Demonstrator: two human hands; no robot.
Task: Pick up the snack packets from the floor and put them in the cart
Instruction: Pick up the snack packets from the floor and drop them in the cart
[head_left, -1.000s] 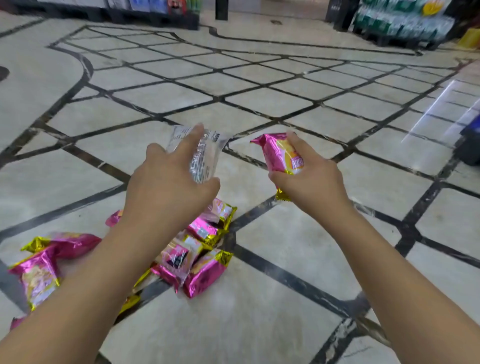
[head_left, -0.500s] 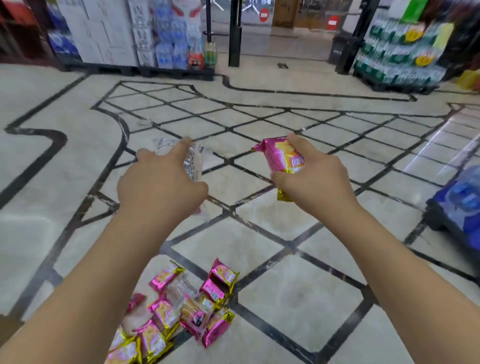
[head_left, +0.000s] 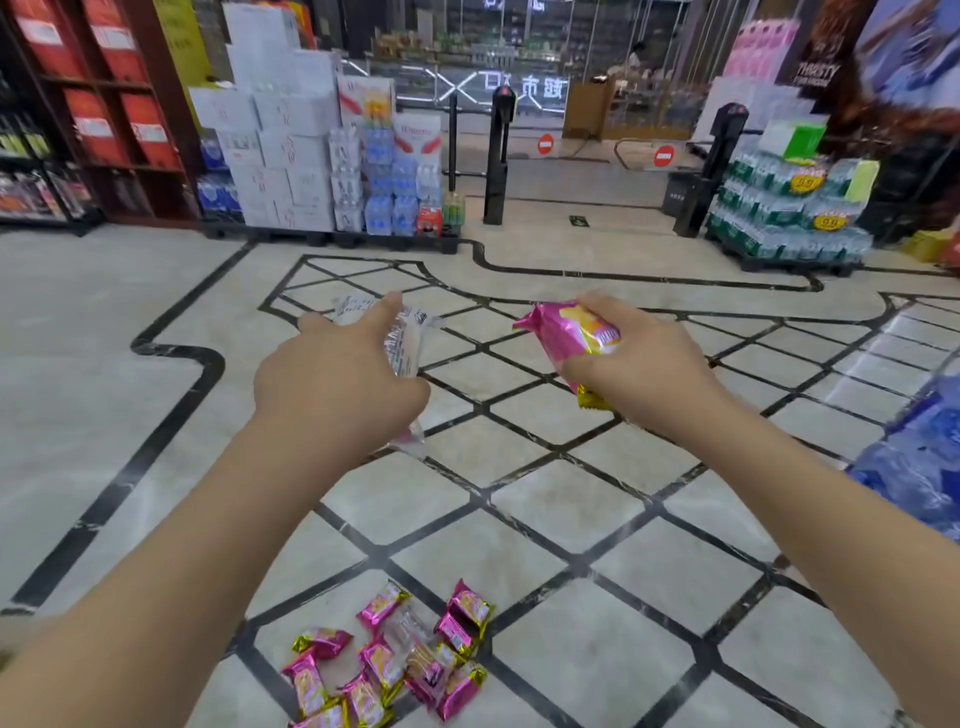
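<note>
Our left hand (head_left: 332, 384) grips a clear packet (head_left: 402, 343). The thumb and fingers wrap its middle and the forefinger lies along it. Its long axis runs away from us, one end past the fingertips and the other poking out under the palm. Well apart to the right, our right hand (head_left: 639, 364) grips a pink packet (head_left: 566, 332), which slants from its pink end at upper left down to a yellow crimp below the hand. Both packets are held out above the floor (head_left: 571, 519). The remaining snack packets lie in a heap (head_left: 395, 660) low between our forearms, nearer the left one and cut off by the bottom edge. The cart is nowhere in view, so we cannot say which way it lies from either hand. We judge the coming move needs a turn to find it. At far right a blurred blue stack (head_left: 914, 467) is cut by the frame edge, and we cannot make out what it is.
</note>
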